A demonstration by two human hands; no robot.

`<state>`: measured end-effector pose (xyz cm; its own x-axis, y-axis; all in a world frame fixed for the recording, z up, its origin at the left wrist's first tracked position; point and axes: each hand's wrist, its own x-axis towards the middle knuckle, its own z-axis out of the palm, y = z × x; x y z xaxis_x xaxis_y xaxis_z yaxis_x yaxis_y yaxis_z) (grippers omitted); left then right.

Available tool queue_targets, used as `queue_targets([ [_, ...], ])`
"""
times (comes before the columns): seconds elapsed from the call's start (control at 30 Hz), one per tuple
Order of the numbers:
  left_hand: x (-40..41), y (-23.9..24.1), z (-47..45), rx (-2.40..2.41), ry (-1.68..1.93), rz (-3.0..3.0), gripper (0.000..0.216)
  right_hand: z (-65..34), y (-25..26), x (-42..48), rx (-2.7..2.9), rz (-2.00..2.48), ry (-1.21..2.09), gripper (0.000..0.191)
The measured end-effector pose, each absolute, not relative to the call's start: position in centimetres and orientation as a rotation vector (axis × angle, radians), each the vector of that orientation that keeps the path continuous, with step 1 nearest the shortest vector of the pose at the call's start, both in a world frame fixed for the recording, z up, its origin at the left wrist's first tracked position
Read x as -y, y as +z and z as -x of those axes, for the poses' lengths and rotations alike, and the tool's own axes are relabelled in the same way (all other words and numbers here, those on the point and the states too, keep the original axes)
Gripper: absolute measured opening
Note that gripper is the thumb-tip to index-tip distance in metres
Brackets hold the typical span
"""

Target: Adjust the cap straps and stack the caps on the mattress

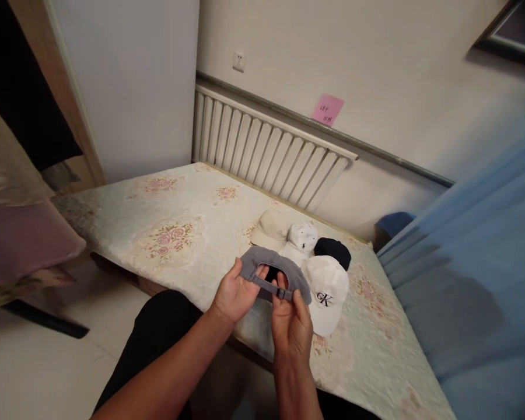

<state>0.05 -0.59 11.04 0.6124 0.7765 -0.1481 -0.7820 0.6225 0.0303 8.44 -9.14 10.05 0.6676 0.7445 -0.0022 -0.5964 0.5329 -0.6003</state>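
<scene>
Both hands hold a grey baseball cap [262,259] by its back edge, its strap and rear opening turned toward me. My left hand [238,291] grips the left side, fingers tucked inside. On the right side, my right hand [291,315] has its thumb by the strap buckle and its fingers through the opening. Just beyond lie a beige cap [271,226], a white cap with a small dark logo [303,238] and a black cap [333,251]. A white cap with CK lettering [330,283] rests right beside my right hand.
The caps lie on a bed with a floral cover [192,227]. Behind it are a white radiator [266,149] and a wall with a pink note [328,109]. A blue curtain [476,262] hangs at the right; a cloth-draped chair [30,245] stands left.
</scene>
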Motion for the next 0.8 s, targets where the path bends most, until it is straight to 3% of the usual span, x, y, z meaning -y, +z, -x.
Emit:
queue_targets([
  [0.43, 2.7, 11.5, -0.7, -0.191, 0.758, 0.048, 0.032, -9.2, 11.3, 9.1, 0.264, 0.515, 0.863, 0.028],
  [0.8, 1.8, 11.2, 1.0, -0.103, 0.844, 0.098, 0.037, -10.8, 11.5, 10.1, 0.094, 0.511, 0.854, 0.017],
])
